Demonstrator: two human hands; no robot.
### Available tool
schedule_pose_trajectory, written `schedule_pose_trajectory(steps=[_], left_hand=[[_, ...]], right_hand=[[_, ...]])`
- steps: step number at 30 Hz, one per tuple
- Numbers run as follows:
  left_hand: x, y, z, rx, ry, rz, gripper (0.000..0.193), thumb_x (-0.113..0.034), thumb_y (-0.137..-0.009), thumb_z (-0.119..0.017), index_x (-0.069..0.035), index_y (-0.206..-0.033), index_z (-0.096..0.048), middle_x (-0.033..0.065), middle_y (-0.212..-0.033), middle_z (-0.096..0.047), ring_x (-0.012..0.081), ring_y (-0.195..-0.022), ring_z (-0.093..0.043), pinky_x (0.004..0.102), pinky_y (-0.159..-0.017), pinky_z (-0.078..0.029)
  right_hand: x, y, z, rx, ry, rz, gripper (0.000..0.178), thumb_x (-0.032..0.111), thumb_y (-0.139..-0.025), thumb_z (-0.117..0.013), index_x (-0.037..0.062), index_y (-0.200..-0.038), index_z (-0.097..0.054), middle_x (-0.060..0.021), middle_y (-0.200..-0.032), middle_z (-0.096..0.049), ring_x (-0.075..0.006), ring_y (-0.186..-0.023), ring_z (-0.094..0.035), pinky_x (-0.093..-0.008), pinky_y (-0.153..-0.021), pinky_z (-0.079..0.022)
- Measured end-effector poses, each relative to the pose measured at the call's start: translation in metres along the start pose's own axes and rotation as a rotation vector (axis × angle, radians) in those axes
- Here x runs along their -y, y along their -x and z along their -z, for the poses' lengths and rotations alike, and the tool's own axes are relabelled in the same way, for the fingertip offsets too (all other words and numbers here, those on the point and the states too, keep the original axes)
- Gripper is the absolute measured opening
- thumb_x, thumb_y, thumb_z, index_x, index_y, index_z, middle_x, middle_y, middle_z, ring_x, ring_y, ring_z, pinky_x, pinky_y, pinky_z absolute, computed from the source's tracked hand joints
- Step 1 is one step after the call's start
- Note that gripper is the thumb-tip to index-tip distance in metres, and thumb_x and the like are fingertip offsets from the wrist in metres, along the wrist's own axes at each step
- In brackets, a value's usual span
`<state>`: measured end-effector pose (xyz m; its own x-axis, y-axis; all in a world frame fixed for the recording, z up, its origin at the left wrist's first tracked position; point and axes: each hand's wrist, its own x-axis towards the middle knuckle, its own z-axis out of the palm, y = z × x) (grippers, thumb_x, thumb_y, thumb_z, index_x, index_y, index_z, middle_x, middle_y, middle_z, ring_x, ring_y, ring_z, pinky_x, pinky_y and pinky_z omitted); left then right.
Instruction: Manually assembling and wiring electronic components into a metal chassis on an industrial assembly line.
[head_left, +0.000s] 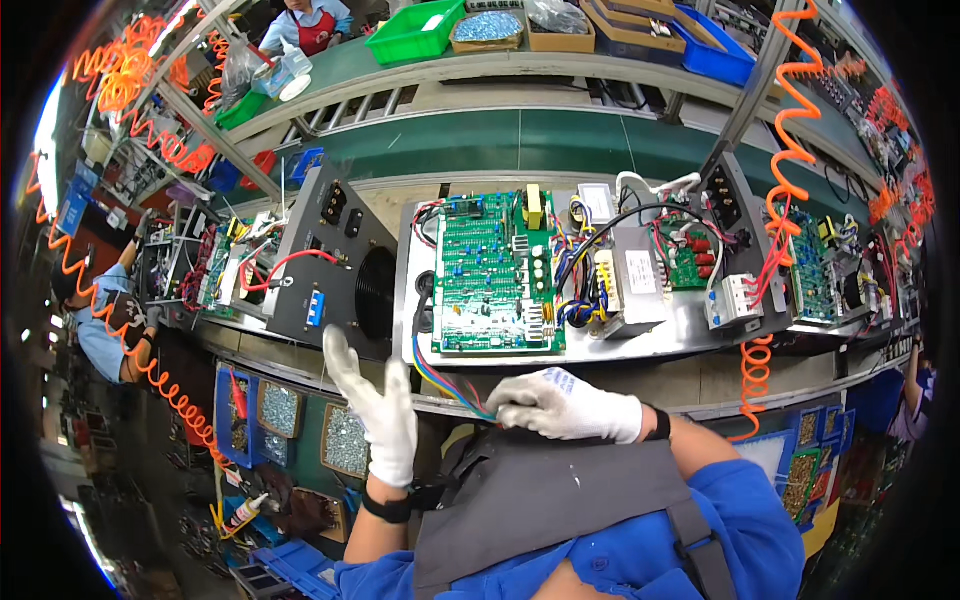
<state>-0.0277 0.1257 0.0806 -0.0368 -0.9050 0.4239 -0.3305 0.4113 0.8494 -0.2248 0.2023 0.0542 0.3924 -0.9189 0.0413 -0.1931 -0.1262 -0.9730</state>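
Observation:
In front of me lies an electrical unit on a metal base plate (660, 345). Its large green circuit board (490, 270) sits on the left part, with a boxy transformer (632, 285) and a white breaker switch (738, 298) to the right. A bundle of coloured wires (440, 378) hangs over the plate's near left corner. My right hand (565, 404), in a white glove, is closed on the end of that bundle. My left hand (375, 405), gloved too, is raised left of the wires with its fingers apart and holds nothing.
A second unit with a dark panel (335, 240) stands close on the left, a third circuit board (818, 268) on the right. Orange coiled hoses (790, 130) hang at both sides. Below the bench edge are trays of small parts (345, 440). A green bin (415, 32) stands on the far shelf.

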Motion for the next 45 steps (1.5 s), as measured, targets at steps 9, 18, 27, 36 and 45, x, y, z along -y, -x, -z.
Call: schedule_pose_trajectory(steps=[9, 18, 27, 36, 45], left_hand=[[0.002, -0.04, 0.028, 1.412, -0.041, 0.311, 0.046, -0.023, -0.097, -0.053, -0.001, -0.136, -0.046, 0.02, -0.098, -0.064, 0.0292, -0.088, -0.065, 0.0379, -0.079, -0.05], [0.059, -0.119, 0.024, 1.156, -0.458, 0.223, 0.032, -0.033, -0.093, -0.056, -0.004, -0.088, -0.07, 0.0103, -0.066, -0.063, 0.0192, -0.06, -0.061, 0.0347, -0.061, -0.048], [0.062, -0.131, 0.003, 1.319, -0.158, 0.525, 0.028, -0.022, -0.095, -0.058, -0.001, -0.077, -0.061, -0.0029, -0.055, -0.051, 0.0065, -0.046, -0.048, 0.0239, -0.044, -0.039], [0.048, -0.133, -0.012, 1.287, -0.335, 0.529, 0.026, -0.024, -0.09, -0.06, -0.001, -0.078, -0.065, 0.0016, -0.059, -0.056, 0.009, -0.051, -0.054, 0.0274, -0.049, -0.045], [0.046, -0.147, -0.018, 1.409, -0.537, 0.467, 0.031, -0.028, -0.089, -0.061, -0.002, -0.071, -0.06, 0.0049, -0.06, -0.057, 0.0133, -0.052, -0.054, 0.0329, -0.053, -0.045]], right_hand=[[0.008, -0.032, -0.016, -0.058, -0.026, -0.104, 0.021, 0.015, -0.094, -0.058, 0.0009, -0.109, -0.063, -0.0098, -0.087, -0.065, -0.0176, -0.082, -0.063, -0.0304, -0.075, -0.05], [0.037, 0.011, 0.015, -1.035, 0.251, -0.071, 0.033, 0.006, -0.09, -0.059, 0.0011, -0.123, -0.059, -0.008, -0.103, -0.065, -0.0153, -0.09, -0.063, -0.0309, -0.083, -0.051], [0.066, 0.164, 0.131, -1.702, 0.925, -0.149, 0.043, 0.022, -0.102, -0.049, -0.0036, -0.136, -0.05, -0.0133, -0.134, -0.056, -0.0204, -0.125, -0.051, -0.0322, -0.109, -0.034], [0.028, 0.17, 0.178, -1.416, 0.57, -0.319, 0.044, 0.033, -0.1, -0.055, -0.0012, -0.128, -0.058, -0.0087, -0.121, -0.062, -0.0137, -0.11, -0.057, -0.0267, -0.099, -0.041], [0.013, 0.176, 0.182, -1.441, 0.523, -0.378, 0.041, 0.027, -0.098, -0.06, -0.0022, -0.126, -0.059, -0.0089, -0.12, -0.063, -0.0139, -0.109, -0.058, -0.0268, -0.1, -0.042]])
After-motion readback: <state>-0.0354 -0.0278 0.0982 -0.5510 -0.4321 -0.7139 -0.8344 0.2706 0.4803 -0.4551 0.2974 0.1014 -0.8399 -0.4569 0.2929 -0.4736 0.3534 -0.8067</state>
